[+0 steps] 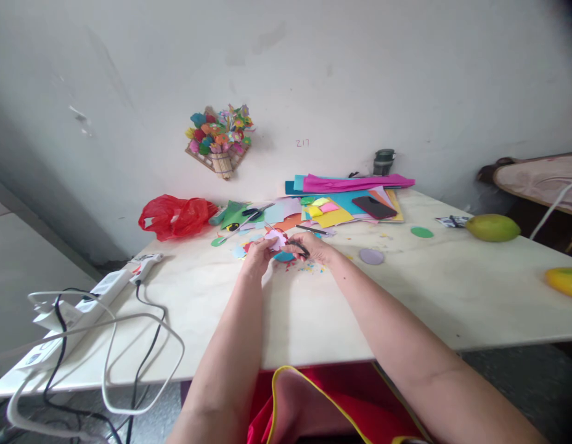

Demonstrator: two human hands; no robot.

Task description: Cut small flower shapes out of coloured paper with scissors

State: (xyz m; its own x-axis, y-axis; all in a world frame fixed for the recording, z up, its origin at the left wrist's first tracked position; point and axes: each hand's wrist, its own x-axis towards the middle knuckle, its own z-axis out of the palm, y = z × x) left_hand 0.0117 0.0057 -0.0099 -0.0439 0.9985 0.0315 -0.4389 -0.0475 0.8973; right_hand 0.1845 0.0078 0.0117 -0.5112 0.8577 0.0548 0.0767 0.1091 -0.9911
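Note:
My left hand is closed on a pale lilac paper piece with an uneven edge, held above the table. In my right hand is a pair of scissors with black handles; the fingers wrap round the handles, and the blades are mostly hidden near the paper. Below the hands lies a blue paper circle, with tiny coloured scraps scattered around it. To the right of my right hand rests a lilac paper circle, and farther off a green paper circle.
Behind the hands are coloured paper sheets, a phone, a pen and other scissors. A red plastic bag sits left. A power strip with cables occupies the left edge; a mango lies right.

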